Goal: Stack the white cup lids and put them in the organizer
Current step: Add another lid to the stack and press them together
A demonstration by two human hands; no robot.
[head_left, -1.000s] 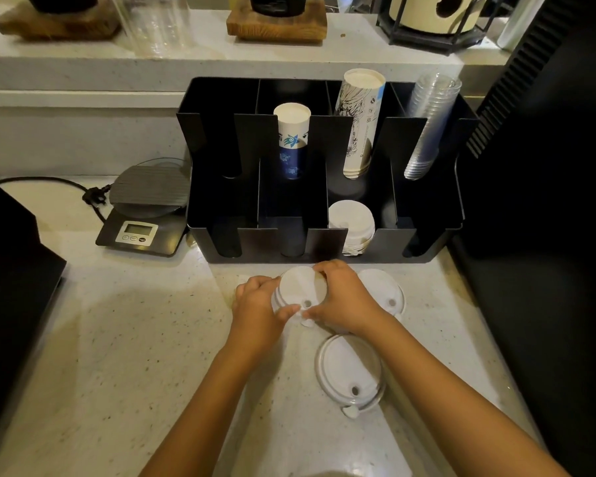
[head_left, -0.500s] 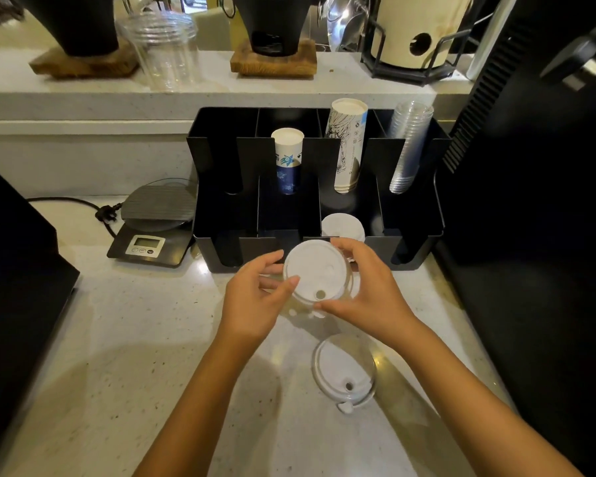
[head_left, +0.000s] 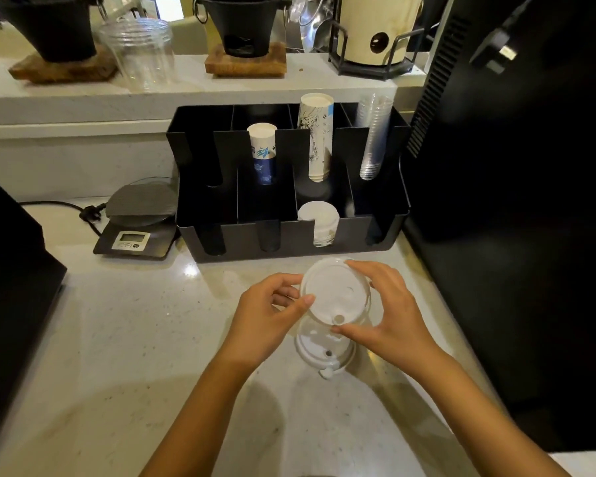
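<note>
Both hands hold a small stack of white cup lids [head_left: 334,290] above the counter, just in front of the black organizer [head_left: 289,241]. My left hand [head_left: 269,315] grips its left rim and my right hand [head_left: 386,311] its right and near rim. One more white lid [head_left: 324,352] lies flat on the counter directly below the held stack. A stack of white lids [head_left: 319,220] stands in the organizer's front row, third slot from the left.
The organizer's back row holds paper cups [head_left: 262,149], taller paper cups [head_left: 315,132] and clear plastic cups [head_left: 374,132]. A digital scale [head_left: 135,222] with a cord sits left of it. Black machines flank the counter on the right [head_left: 513,166] and left [head_left: 4,270].
The hands picked up the lids from the counter, raised them, then shifted them slightly toward me over the remaining lid. The lid that lay to the right is no longer on the counter.
</note>
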